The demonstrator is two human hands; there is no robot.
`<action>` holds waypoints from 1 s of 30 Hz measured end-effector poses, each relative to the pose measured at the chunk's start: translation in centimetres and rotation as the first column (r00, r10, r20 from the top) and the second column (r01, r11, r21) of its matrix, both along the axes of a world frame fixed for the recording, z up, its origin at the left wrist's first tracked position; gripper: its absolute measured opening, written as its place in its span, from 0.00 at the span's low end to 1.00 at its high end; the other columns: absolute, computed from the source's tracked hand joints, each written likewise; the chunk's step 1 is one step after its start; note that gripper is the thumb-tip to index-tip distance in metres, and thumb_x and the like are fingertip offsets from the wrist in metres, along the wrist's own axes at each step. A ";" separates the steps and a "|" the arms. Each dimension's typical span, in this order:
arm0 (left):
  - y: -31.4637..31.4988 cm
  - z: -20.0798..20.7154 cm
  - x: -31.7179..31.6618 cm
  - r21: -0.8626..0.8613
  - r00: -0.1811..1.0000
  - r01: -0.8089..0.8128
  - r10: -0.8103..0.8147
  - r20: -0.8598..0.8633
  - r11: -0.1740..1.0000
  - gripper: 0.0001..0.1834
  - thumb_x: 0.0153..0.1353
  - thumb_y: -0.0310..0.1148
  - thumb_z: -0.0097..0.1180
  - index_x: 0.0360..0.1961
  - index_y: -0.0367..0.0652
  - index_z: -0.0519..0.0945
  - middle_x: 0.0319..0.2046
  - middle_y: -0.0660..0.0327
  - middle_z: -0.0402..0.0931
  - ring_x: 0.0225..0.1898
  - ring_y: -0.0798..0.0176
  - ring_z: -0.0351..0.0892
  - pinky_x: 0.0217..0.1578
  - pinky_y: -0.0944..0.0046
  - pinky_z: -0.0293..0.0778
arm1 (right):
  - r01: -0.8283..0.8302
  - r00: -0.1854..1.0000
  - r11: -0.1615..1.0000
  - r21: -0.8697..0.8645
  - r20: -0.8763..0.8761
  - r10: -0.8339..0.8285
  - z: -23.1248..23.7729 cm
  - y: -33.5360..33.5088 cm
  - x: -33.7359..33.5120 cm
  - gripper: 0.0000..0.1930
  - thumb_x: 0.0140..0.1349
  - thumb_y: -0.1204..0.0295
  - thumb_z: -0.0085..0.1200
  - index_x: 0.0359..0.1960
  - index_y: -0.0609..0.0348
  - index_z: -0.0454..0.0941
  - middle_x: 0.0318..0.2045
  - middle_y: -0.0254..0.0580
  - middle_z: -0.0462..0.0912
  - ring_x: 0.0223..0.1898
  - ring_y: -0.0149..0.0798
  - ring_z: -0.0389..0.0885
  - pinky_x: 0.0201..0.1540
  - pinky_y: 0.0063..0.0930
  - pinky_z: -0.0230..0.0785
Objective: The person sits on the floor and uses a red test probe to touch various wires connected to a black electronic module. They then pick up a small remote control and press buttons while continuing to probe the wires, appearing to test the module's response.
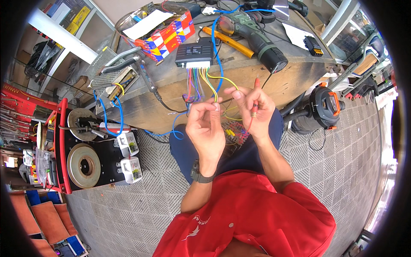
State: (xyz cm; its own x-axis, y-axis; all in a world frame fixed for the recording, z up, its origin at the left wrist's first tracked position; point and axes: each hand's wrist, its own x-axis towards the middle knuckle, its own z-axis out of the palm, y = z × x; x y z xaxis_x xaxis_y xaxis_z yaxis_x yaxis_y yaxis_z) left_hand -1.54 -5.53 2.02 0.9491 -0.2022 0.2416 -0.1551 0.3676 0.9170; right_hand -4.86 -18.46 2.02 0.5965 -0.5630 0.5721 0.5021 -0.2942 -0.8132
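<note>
A black electronic module (195, 52) lies near the bench's front edge, its white connector (198, 65) facing me. Several coloured wires (199, 83) hang from that connector. My left hand (207, 128) is closed, thumb and fingers pinching yellow and green wires (212, 89) from this bundle. To its right, my right hand (257, 112) pinches a single yellow wire (227, 78) between thumb and forefinger. A red test probe (257, 84) passes through the same hand, its thin tip pointing up. The ends of the pinched wires are hidden by my fingers.
On the wooden bench (150, 112) lie a green cordless drill (252, 36), an orange-yellow tube (229, 42), a soldering iron (146, 77) and a patterned box (167, 36). A red tool cart (64, 145) stands left. A vacuum cleaner (319, 109) sits on the floor right.
</note>
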 end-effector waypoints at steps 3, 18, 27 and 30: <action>0.4 0.2 0.6 0.174 0.981 0.012 -0.045 0.187 0.985 0.04 0.80 0.22 0.58 0.49 0.35 0.84 0.54 0.51 0.87 0.55 0.58 0.87 0.56 0.59 0.81 | -0.128 0.992 0.956 0.266 0.055 0.117 0.5 0.0 0.1 0.20 0.78 0.79 0.63 0.30 0.51 0.64 0.42 0.53 0.95 0.33 0.22 0.80 0.37 0.22 0.74; 0.3 1.2 1.3 0.583 0.810 -0.282 -0.136 0.570 0.762 0.10 0.75 0.29 0.64 0.53 0.37 0.88 0.51 0.52 0.81 0.50 0.44 0.76 0.53 0.46 0.72 | -0.488 0.872 0.690 0.535 0.337 0.355 3.0 0.5 1.0 0.18 0.83 0.76 0.57 0.33 0.47 0.62 0.46 0.61 0.91 0.28 0.22 0.66 0.35 0.21 0.68; 0.6 0.2 1.7 0.640 0.820 -0.288 -0.161 0.549 0.713 0.12 0.81 0.33 0.56 0.44 0.35 0.84 0.49 0.50 0.79 0.51 0.41 0.75 0.54 0.43 0.70 | -0.279 0.951 0.904 0.323 0.221 0.215 6.2 -1.7 4.0 0.20 0.81 0.75 0.60 0.31 0.47 0.62 0.42 0.60 0.94 0.21 0.16 0.62 0.23 0.16 0.58; 0.8 -0.1 1.9 0.682 0.811 -0.310 -0.190 0.553 0.662 0.13 0.83 0.34 0.53 0.48 0.34 0.82 0.50 0.49 0.77 0.52 0.40 0.75 0.54 0.42 0.70 | -0.228 0.964 0.950 0.211 0.185 0.190 7.1 -1.6 5.1 0.21 0.80 0.76 0.61 0.29 0.49 0.62 0.41 0.58 0.94 0.21 0.15 0.63 0.22 0.15 0.56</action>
